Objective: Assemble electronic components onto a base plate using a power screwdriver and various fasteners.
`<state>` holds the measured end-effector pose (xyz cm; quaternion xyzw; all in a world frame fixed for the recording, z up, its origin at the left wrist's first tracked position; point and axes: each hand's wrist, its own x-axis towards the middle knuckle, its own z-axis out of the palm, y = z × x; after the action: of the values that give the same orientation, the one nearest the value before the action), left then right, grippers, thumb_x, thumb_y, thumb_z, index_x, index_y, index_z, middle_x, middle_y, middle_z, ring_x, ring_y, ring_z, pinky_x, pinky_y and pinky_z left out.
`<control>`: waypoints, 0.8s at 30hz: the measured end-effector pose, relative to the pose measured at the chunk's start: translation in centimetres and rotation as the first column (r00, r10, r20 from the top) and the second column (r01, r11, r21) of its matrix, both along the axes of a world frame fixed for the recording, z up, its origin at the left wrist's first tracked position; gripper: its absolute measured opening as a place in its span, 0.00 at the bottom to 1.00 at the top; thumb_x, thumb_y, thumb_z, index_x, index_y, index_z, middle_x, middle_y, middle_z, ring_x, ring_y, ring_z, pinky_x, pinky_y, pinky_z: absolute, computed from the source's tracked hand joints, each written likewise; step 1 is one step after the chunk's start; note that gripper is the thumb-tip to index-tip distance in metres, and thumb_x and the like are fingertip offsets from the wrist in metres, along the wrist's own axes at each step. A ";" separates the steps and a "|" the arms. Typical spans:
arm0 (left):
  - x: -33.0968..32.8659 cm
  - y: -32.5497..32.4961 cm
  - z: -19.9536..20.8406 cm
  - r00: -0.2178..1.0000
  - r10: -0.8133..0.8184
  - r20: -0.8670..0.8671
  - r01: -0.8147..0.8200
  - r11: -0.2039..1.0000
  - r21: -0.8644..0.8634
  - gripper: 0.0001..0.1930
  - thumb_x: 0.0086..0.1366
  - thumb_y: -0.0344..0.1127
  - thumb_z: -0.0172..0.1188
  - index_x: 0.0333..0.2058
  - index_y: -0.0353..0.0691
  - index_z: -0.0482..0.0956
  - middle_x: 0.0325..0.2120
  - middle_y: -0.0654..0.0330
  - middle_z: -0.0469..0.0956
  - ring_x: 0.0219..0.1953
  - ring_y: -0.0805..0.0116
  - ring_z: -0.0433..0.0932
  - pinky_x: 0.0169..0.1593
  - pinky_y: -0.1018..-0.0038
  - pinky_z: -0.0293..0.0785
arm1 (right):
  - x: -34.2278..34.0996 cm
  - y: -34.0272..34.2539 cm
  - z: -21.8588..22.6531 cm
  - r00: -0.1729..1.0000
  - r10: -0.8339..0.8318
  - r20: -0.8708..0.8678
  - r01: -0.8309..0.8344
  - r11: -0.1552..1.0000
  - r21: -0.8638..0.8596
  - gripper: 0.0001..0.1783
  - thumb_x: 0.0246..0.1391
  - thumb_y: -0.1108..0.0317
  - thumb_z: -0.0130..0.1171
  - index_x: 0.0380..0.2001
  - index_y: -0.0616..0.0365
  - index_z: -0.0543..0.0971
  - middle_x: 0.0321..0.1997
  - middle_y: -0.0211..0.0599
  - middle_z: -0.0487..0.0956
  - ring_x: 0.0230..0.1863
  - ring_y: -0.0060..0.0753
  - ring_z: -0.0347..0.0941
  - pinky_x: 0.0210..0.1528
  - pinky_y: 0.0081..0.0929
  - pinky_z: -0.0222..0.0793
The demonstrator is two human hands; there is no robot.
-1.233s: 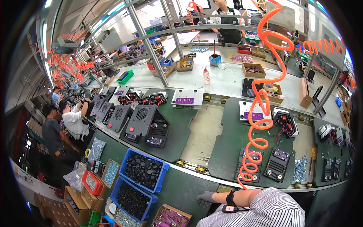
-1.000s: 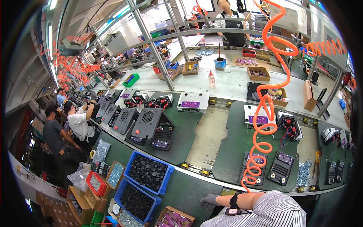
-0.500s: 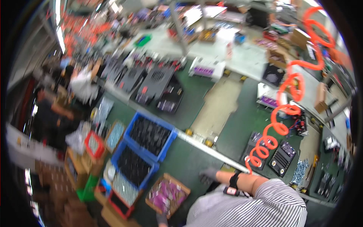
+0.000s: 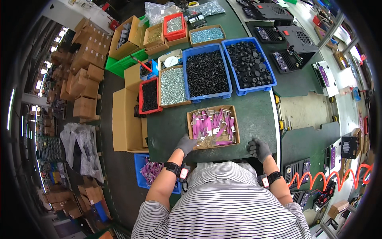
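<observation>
A shallow cardboard tray (image 4: 238,133) full of flat purple ribbon cables (image 4: 207,123) lies on the green tabletop in front of me. My left hand (image 4: 186,145), in a grey glove, is closed at the tray's near left corner; some of its fingers are hidden. To the right of the tray, my right hand (image 4: 260,150), also gloved in grey, hovers low over the table near its front edge. Its fingers are apart with nothing between them. Beyond the tray stand a blue bin of small black screws (image 4: 207,97) and a blue bin of black rubber-like caps (image 4: 254,90).
A cardboard tray of silver screws (image 4: 173,85) and a red bin of black parts (image 4: 150,95) stand left of the blue bins. More purple cables fill a low blue crate (image 4: 140,175) at left. Rightward, a pale rail (image 4: 277,135) borders a line with black housings and a coiled orange hose (image 4: 318,179).
My view has swung from the right-hand line toward the table and sharpened. The left hand is still at the tray's corner; the right hand is still near the table's edge, apart from it.
</observation>
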<state>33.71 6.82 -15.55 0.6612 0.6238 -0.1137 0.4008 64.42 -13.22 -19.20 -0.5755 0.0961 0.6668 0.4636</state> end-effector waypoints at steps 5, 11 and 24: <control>-0.1 0.4 -2.5 0.824 0.470 0.318 -0.379 0.873 -0.308 0.30 0.46 0.32 0.60 0.49 0.27 0.63 0.42 0.45 0.73 0.43 0.56 0.74 0.43 0.69 0.72 | -1.0 0.5 0.5 0.995 -0.005 0.101 0.008 1.000 -0.028 0.17 0.56 0.56 0.46 0.28 0.59 0.76 0.17 0.34 0.74 0.13 0.29 0.68 0.15 0.22 0.62; -1.1 0.2 -2.6 0.781 0.273 0.562 -0.335 0.942 0.008 0.44 0.45 0.29 0.59 0.60 0.25 0.47 0.41 0.48 0.71 0.42 0.57 0.72 0.46 0.70 0.70 | -1.5 1.1 1.6 0.980 0.019 0.197 -0.012 0.999 -0.038 0.17 0.56 0.55 0.48 0.28 0.59 0.76 0.16 0.34 0.74 0.13 0.30 0.68 0.15 0.23 0.62; 1.7 5.2 2.5 0.378 0.324 0.867 -0.368 0.912 -0.181 0.29 0.50 0.25 0.52 0.53 0.33 0.60 0.37 0.59 0.70 0.33 0.69 0.71 0.37 0.73 0.71 | -2.0 0.9 1.4 0.957 0.028 0.288 -0.010 0.998 -0.062 0.18 0.54 0.54 0.51 0.25 0.59 0.76 0.16 0.37 0.76 0.12 0.30 0.69 0.13 0.23 0.61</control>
<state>35.41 12.06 -13.04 0.4857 0.4506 0.3447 0.6650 62.39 -12.28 -17.79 -0.6812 0.0417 0.5769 0.4488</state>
